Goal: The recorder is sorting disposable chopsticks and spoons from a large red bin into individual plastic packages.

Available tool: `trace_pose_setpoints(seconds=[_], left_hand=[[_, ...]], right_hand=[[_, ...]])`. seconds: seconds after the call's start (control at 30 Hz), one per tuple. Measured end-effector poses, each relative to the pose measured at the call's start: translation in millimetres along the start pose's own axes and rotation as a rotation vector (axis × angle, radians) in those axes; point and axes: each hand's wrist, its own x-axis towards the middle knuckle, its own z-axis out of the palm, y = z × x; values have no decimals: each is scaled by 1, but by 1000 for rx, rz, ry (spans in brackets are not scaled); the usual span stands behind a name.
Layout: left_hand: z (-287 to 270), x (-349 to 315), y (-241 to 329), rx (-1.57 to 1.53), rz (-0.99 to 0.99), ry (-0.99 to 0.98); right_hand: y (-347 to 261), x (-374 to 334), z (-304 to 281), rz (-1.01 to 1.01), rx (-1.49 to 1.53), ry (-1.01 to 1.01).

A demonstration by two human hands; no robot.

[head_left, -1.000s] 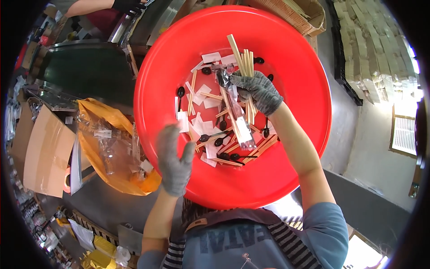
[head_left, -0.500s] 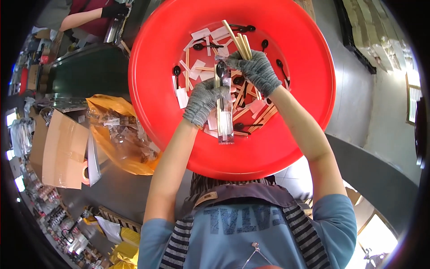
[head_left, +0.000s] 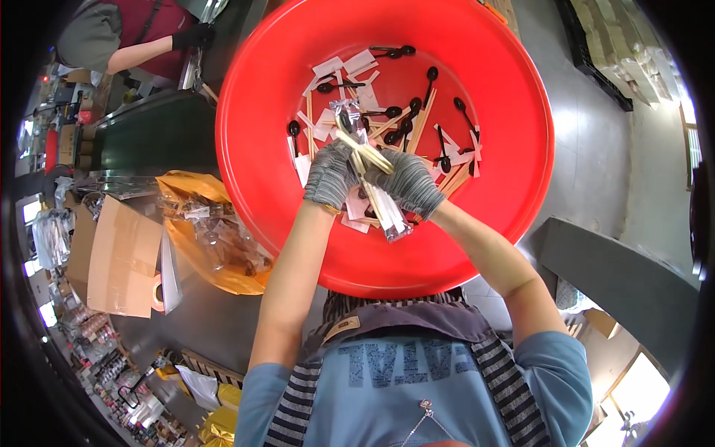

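Above the red basin [head_left: 521, 216], where anything dropped would be caught, the clear packet [head_left: 388, 212] is pinched midway by the left hand [head_left: 331, 175], seemingly for steadiness, while chopsticks [head_left: 364, 152] are clutched across it by the right hand [head_left: 411, 182].

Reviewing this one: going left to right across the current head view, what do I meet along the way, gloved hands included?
Brown cardboard box → orange bag → left gloved hand → right gloved hand → pale stacked bundles.
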Motion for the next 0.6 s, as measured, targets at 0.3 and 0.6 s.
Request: trace_pose_setpoints(seconds=[0.3, 0.6], left_hand=[[7, -3, 11, 125, -47, -62], [5, -5, 12, 411, 246, -39]], right_hand=[[4, -13, 12, -59, 213, -231], [-8, 0, 10, 88, 601, 162]])
